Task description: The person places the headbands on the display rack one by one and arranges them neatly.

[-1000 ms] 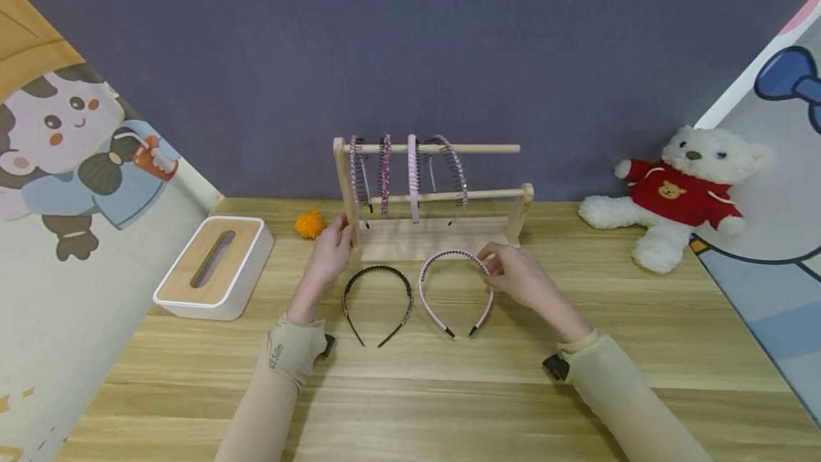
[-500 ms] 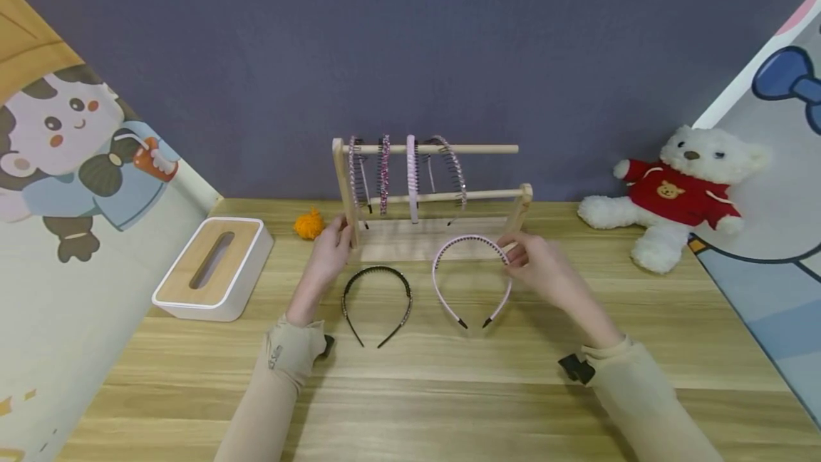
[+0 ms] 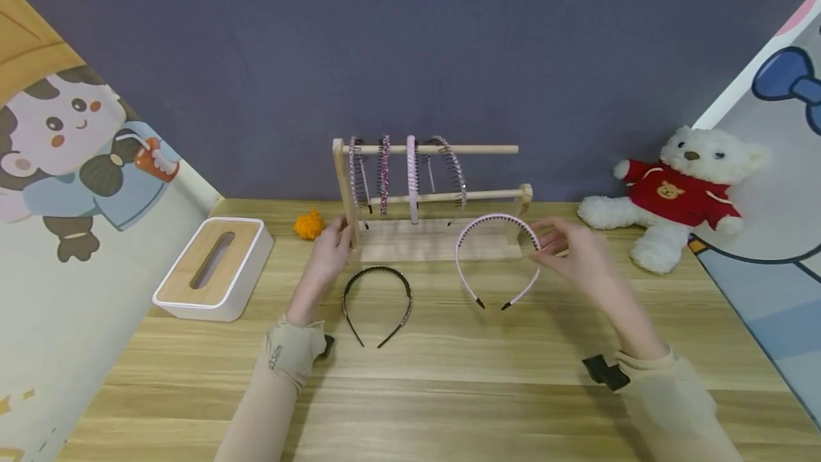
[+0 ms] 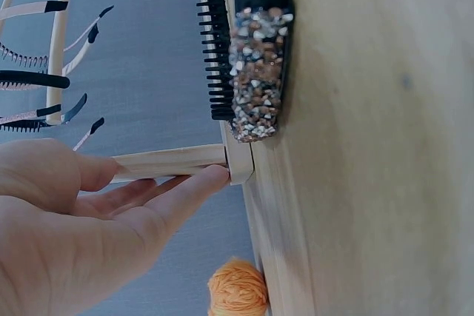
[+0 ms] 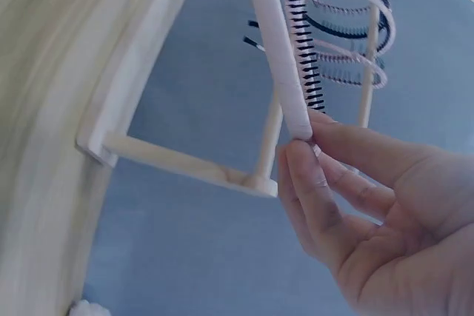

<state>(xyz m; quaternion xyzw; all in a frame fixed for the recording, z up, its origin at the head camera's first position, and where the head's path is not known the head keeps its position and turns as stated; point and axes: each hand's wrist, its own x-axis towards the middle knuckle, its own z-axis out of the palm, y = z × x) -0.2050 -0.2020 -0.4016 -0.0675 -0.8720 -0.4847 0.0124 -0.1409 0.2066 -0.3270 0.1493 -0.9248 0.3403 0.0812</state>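
My right hand (image 3: 571, 247) pinches a pale pink headband (image 3: 497, 217) by its right side, thumb against fingers, in front of the rack's right end. The right wrist view shows the headband's black inner teeth (image 5: 305, 53) above the fingertips. At the wooden headband rack (image 3: 442, 242), my left hand (image 3: 330, 252) grips the left upright (image 4: 174, 159) low down, between thumb and fingers. Several headbands hang over the rack's two rods, among them a glittery magenta one (image 3: 385, 175) and a pink wrapped one (image 3: 412, 180). On the table lies a black headband (image 3: 377, 269) with sparkly sides.
An orange yarn ball (image 3: 310, 224) sits left of the rack. Farther left stands a white tissue box (image 3: 250, 269) with a wooden lid. A white teddy bear (image 3: 667, 191) in a red sweater sits at the right. A dark wall (image 3: 410, 41) rises behind.
My right hand has lifted the pale pink headband and carried it right and toward the rack's right end. The left hand has stayed on the rack's upright.
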